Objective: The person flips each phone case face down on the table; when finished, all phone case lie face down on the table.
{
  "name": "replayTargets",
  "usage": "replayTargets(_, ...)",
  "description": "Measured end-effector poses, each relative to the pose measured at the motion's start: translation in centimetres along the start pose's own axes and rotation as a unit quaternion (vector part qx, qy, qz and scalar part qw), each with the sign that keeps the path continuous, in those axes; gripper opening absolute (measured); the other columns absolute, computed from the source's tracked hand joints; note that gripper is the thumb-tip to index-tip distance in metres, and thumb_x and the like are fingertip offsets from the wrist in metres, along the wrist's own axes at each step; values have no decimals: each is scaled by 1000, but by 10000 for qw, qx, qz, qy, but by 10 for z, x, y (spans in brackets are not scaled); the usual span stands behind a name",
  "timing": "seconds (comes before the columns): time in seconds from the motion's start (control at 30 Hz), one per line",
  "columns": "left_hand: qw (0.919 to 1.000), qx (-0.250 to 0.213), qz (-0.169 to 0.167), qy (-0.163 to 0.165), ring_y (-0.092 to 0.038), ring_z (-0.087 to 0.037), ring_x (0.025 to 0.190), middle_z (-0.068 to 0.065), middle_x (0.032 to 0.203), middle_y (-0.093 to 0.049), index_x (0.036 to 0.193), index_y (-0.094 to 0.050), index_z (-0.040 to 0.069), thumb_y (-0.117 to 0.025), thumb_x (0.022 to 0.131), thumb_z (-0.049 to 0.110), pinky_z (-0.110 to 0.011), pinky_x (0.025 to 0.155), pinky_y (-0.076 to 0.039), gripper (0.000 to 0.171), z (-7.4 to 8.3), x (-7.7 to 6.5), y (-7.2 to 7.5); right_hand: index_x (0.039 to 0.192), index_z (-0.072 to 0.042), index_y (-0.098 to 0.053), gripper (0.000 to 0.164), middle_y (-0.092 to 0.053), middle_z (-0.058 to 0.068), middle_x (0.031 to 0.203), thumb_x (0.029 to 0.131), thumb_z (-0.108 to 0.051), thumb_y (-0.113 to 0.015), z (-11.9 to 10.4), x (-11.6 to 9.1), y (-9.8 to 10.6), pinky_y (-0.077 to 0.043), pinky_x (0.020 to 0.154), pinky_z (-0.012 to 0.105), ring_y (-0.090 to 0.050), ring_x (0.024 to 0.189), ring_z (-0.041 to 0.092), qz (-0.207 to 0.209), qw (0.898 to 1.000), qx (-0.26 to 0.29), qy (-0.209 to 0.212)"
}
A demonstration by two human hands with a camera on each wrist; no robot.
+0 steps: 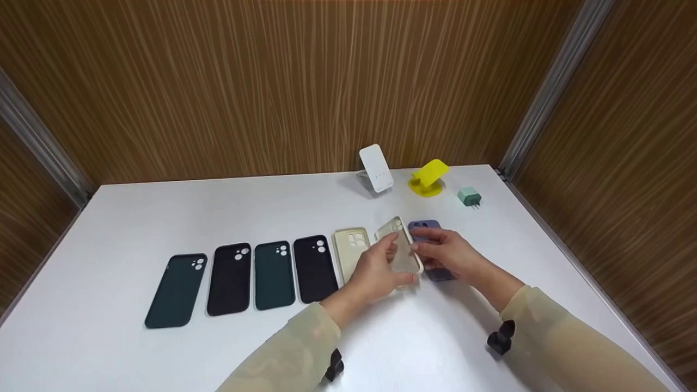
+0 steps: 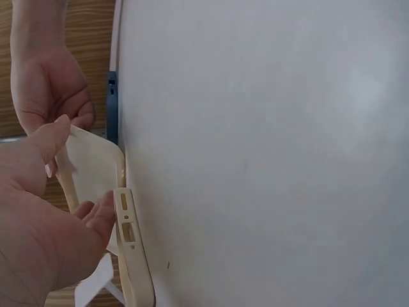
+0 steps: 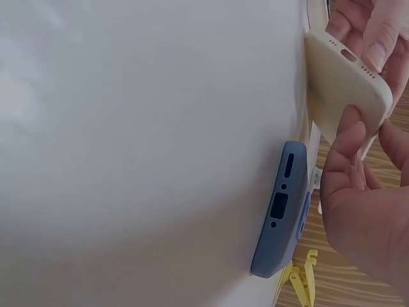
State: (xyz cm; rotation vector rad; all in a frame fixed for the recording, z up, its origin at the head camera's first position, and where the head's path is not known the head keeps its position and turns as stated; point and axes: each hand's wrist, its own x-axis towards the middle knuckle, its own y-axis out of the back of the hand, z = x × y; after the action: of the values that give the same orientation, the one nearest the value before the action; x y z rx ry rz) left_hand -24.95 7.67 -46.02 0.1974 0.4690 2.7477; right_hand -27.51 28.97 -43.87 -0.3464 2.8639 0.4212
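A cream phone case (image 1: 404,255) is tilted up off the white table between both hands. My left hand (image 1: 375,272) grips it, thumb on its bottom edge and fingers at its left side; the left wrist view shows the thumb on the rim of the case (image 2: 96,160). From the other side my right hand (image 1: 454,253) pinches its long edge, fingers behind the case (image 3: 348,83) in the right wrist view. Just left lies another cream case (image 1: 344,245), partly hidden by the left hand. Beneath the right hand a purple-blue case (image 1: 440,274) lies flat.
Further left lie a dark green case (image 1: 177,294), a black case (image 1: 230,283), a second dark green case (image 1: 275,280) and a second black case (image 1: 316,275). Behind stand a white phone stand (image 1: 375,167), a yellow phone stand (image 1: 429,177) and a green plug charger (image 1: 469,196).
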Motion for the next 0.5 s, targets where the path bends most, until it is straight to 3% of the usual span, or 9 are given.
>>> replayTargets(0.27, 9984, -535, -35, 200, -61, -33, 133, -18, 144, -60, 160, -42, 6, -93, 83, 16, -42, 110, -50, 93, 3, 1, 3, 157, 1, -47, 54, -72, 12, 118, 108, -17, -63, -1, 0, 0, -59, 84, 31, -69, 93, 18, -369, 9987, 339, 33)
replayTargets(0.5, 9911, -1228, 2, 514, -58, -34, 135, -18, 145, -61, 159, -43, 4, -91, 85, 15, -41, 111, -49, 89, 6, 1, 4, 158, -1, -46, 51, -72, 16, 125, 111, -17, -58, -3, 2, -1, -61, 90, 35, -71, 101, 21, -682, 9959, 587, -68)
